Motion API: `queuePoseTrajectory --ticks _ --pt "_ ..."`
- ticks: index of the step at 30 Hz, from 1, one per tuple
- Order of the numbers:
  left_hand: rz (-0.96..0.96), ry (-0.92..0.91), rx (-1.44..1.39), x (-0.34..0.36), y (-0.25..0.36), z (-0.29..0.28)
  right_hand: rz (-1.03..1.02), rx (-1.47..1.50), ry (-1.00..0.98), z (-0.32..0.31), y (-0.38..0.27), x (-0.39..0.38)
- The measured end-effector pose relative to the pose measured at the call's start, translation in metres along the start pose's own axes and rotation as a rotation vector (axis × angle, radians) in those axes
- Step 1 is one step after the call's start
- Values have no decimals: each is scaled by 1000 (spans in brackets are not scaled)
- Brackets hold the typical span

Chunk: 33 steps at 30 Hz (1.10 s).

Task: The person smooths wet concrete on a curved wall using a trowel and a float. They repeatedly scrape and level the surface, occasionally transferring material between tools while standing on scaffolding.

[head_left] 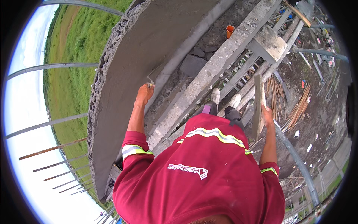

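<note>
Outdoor site, raised position: a green field (80, 41) is filling the far left under pale cloud, with grey poles (52, 67) crossing in front of it. Next, a grey wall (145, 41) is curving from near left to far middle; its face is looking smooth, its top edge broken and stony. The left hand (143, 94) is closing around the handle end of a small hand tool (150, 80), likely a trowel. The thin bent neck is pointing away from the fist, presumably keeping knuckles clear of the face; the blade is blending into the grey, so its contact cannot be told.

Right of the wall, broken slabs (192, 65) are lying in a trough beside a concrete beam (209, 71). An orange cup (230, 31) is standing far along the beam, probably set there to be out of the way of the feet. Pale shoes (215, 96) are showing beyond the red shirt (209, 156). Farther right, the right hand (267, 116) is gripping a flat board (257, 112) by its right side, holding it nearly edge-on, perhaps because that side is easiest to grasp. Thin sticks (299, 108) are lying on the ground at far right.
</note>
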State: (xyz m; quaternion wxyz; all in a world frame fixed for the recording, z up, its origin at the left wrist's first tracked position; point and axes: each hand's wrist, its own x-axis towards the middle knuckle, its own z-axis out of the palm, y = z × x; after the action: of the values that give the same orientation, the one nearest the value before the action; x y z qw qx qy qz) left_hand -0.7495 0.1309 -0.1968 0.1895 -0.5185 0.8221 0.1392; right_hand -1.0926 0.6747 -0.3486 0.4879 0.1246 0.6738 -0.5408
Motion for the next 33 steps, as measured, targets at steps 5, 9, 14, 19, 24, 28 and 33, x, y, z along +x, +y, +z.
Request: queuePoseTrajectory --ticks 5,9,14,19,24,28,33 --pt "-151 -216 -460 12 -24 -25 12 -97 2 -3 -2 7" --pt "-163 -175 -616 -7 -38 -30 -18 -70 37 5 -4 8" --pt "-247 -290 -463 -7 -72 -21 -17 -95 0 18 -8 13" --pt "-256 -259 -113 -23 -96 -16 -19 -89 28 24 -14 6" --pt "-33 -35 130 -3 -26 -15 -73 -100 39 39 -21 12" --pt "9 15 -50 10 25 -40 -142 -114 42 49 -28 17" --pt "-12 -31 -166 -8 26 -32 -200 -64 67 52 -35 9"
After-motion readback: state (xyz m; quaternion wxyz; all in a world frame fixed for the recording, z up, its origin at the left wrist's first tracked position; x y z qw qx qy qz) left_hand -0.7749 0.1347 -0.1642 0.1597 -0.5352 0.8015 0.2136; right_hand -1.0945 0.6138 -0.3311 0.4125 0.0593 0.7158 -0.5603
